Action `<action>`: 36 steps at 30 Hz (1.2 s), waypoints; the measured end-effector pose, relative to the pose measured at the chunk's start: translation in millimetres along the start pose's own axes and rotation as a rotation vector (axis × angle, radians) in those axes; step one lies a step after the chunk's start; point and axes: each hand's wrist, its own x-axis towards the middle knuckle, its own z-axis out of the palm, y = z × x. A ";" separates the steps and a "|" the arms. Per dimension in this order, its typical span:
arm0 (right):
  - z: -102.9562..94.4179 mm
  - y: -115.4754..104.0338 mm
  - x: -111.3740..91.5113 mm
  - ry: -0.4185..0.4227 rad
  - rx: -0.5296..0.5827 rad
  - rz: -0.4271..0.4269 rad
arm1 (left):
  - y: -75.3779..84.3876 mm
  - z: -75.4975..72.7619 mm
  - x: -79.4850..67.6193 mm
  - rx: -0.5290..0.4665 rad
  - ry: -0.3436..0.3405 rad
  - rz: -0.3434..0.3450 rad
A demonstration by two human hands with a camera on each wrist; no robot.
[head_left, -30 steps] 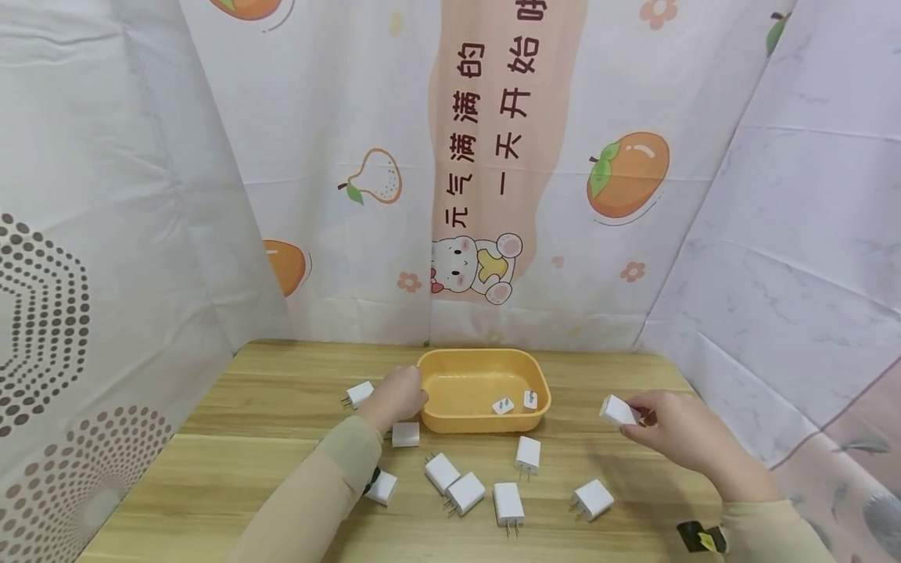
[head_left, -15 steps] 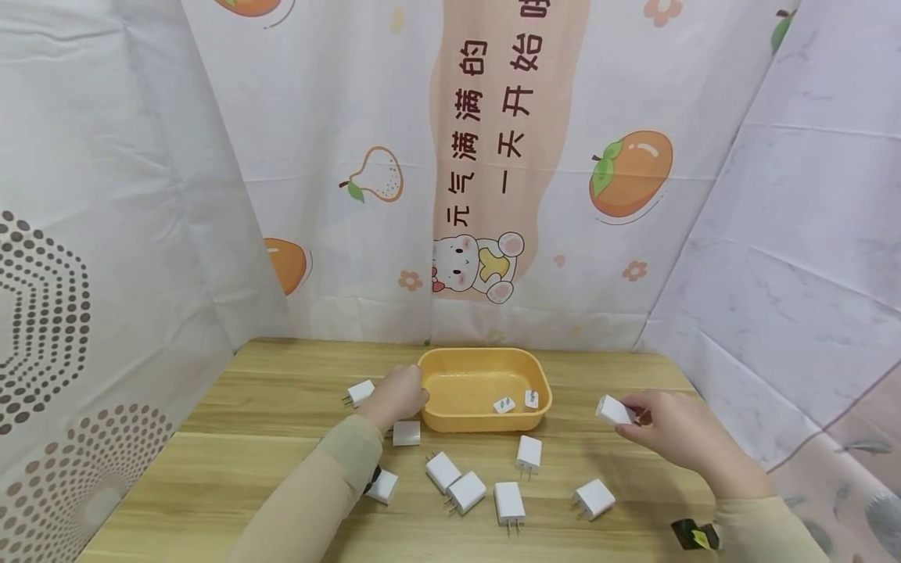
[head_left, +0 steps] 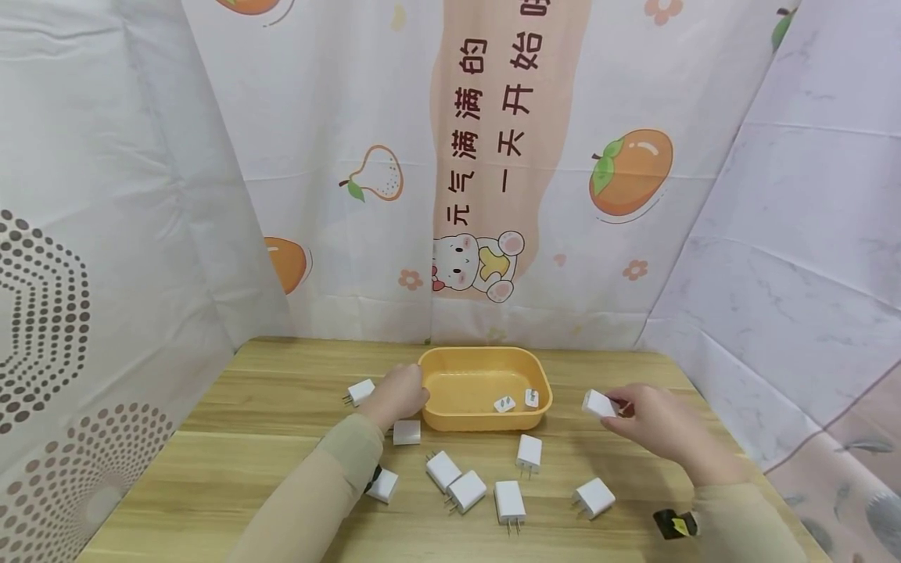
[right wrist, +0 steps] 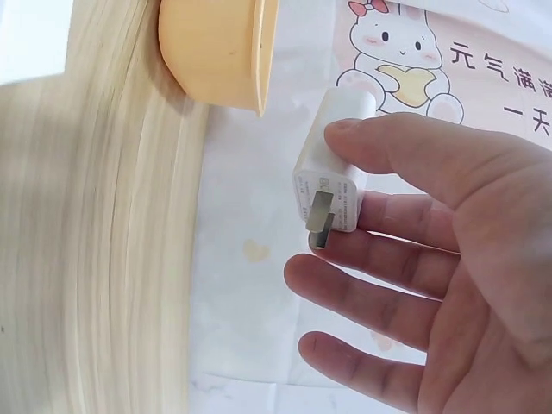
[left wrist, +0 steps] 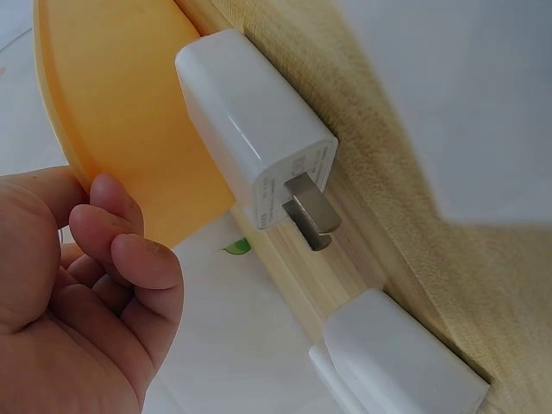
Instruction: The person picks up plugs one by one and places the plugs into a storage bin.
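Note:
My left hand (head_left: pixel 401 392) pinches the left rim of a yellow plastic basin (head_left: pixel 482 422) between thumb and curled fingers, as the left wrist view also shows. Two white charger plugs (head_left: pixel 504 404) lie inside the basin, prongs up. Right of the basin, above the table, my right hand (head_left: pixel 658 426) holds another white charger (right wrist: pixel 332 168) between thumb and index finger. Its two metal prongs point back toward the palm side, and the other fingers are spread loosely. Beside my left hand, a charger (left wrist: pixel 259 121) sits on the table close to the basin wall.
Several more white chargers lie scattered on the wooden table (head_left: pixel 232 469), including one (head_left: pixel 594 498) at the front right and a touching pair (head_left: pixel 466 492) in front of the basin. A printed curtain (head_left: pixel 338 258) hangs behind the table's back edge.
My right hand has moved left toward the basin, carrying the charger. My left hand stays on the basin rim, and the chargers on the table have not moved.

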 end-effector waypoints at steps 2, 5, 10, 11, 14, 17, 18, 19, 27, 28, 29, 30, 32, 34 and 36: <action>2.5 -0.5 3.2 0.008 0.001 -0.008 | -0.1 0.2 -0.2 0.006 0.001 0.005; 7.0 -3.0 7.1 0.019 0.000 -0.010 | -0.1 0.6 0.0 0.007 -0.001 0.007; 14.3 -7.5 14.2 0.042 -0.013 -0.021 | 0.2 0.2 0.1 0.000 -0.009 0.002; 16.1 -8.3 16.1 0.046 -0.012 -0.020 | 0.2 0.0 0.0 -0.005 -0.012 -0.002; 20.3 -10.9 23.3 0.050 -0.001 -0.032 | 0.1 -0.3 -0.3 -0.018 -0.015 -0.010; 24.0 -15.1 30.8 0.051 0.009 -0.036 | -0.1 -0.3 -0.8 -0.021 -0.015 -0.007; 24.9 -16.9 33.0 0.051 0.011 -0.041 | -0.2 -0.2 -0.9 -0.021 -0.014 -0.005; 25.9 -18.8 35.2 0.052 0.010 -0.041 | -0.4 0.0 -0.9 -0.019 -0.015 -0.003; 30.8 -33.3 50.4 0.060 0.025 -0.049 | 0.5 0.9 -0.4 -0.016 -0.019 -0.007; 31.3 -35.1 52.4 0.057 0.030 -0.054 | 0.7 0.9 -0.4 -0.016 -0.020 -0.009; 31.9 -36.8 54.5 0.058 0.035 -0.055 | 1.0 0.8 -0.5 -0.013 -0.021 -0.011; 32.5 -38.6 56.6 0.057 0.039 -0.058 | 1.1 0.9 -0.6 -0.011 -0.019 -0.012; 33.2 -41.9 60.8 0.055 0.044 -0.064 | 1.0 1.1 -0.3 -0.006 -0.015 -0.011; 33.4 -45.5 64.8 0.057 0.045 -0.072 | 0.8 1.3 0.6 -0.001 -0.010 -0.009; 33.7 -48.3 68.1 0.059 0.040 -0.079 | 0.6 1.2 1.0 0.002 -0.004 -0.006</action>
